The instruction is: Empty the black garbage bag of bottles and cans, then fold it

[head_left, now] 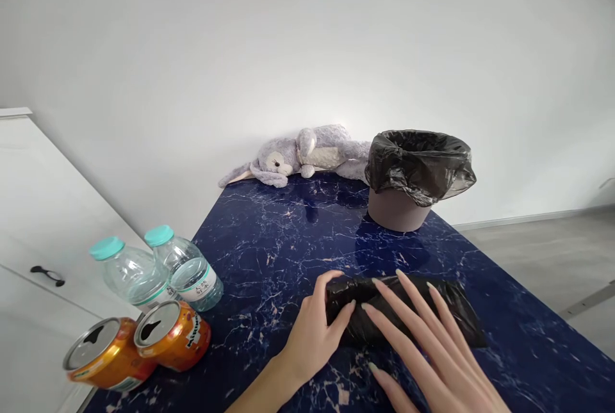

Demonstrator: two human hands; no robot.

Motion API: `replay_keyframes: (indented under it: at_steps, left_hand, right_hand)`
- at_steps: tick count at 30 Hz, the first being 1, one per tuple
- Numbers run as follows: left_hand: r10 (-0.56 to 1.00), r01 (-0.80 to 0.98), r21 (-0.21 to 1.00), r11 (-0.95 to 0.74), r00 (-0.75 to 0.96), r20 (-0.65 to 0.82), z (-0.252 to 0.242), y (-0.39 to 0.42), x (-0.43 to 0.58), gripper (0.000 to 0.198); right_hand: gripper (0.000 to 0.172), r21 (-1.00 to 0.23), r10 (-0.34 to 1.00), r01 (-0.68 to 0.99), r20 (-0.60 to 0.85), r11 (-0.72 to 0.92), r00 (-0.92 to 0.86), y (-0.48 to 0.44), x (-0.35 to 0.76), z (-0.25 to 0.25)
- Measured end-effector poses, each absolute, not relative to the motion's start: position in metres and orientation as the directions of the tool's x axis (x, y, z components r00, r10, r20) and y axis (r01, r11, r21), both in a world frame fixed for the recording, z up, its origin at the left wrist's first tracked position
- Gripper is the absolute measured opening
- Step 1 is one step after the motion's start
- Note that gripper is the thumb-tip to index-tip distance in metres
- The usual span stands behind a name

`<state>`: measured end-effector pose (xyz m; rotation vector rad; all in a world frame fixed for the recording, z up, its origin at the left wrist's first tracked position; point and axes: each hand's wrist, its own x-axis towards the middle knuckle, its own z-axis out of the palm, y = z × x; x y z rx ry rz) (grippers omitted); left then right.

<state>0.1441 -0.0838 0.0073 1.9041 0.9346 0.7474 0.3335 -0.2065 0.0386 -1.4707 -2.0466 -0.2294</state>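
Note:
A folded black plastic garbage bag (459, 314) lies flat across the front of the blue marbled table (269, 253). My left hand (314, 330) grips its left end, with the thumb on top and the fingers curled round the far side. Over the bag's middle, my right hand (427, 349) lies with its fingers stretched and spread. The right thumb rests apart, nearer the front edge. Part of the bag is hidden under the right fingers.
Two opened orange soda cans (175, 336) stand at the left, in front of two water bottles (195, 275) with turquoise caps. A trash bin (396, 208) with a black liner stands at the back right. Against the wall lies a grey plush rabbit (317, 147). A white cabinet (43, 208) is at far left.

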Motion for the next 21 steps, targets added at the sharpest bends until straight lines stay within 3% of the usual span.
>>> replay_keyframes:
  at_steps: [5, 11, 16, 21]
  left_hand:
    - [0.840, 0.255, 0.896, -0.363, 0.506, 0.196, -0.010, -0.082, 0.143, 0.065]
    - [0.856, 0.425, 0.787, -0.447, 0.459, 0.238, -0.009, -0.084, 0.143, 0.066]
    - [0.830, 0.447, 0.714, -0.538, 0.429, 0.357, -0.004, -0.086, 0.145, 0.050]
    - [0.867, 0.416, 0.767, -0.488, 0.334, 0.371, -0.004, -0.084, 0.144, 0.030]
  right_hand:
    - [0.074, -0.066, 0.852, 0.961, 0.482, 0.269, -0.206, -0.175, 0.342, -0.020]
    - [0.071, 0.018, 0.875, 0.979, 0.446, 0.204, -0.191, -0.170, 0.345, -0.054]
    - [0.067, 0.052, 0.848, 0.980, 0.493, 0.194, -0.194, -0.169, 0.342, -0.055]
    - [0.065, 0.007, 0.865, 0.982, 0.474, 0.186, -0.167, -0.163, 0.347, -0.057]
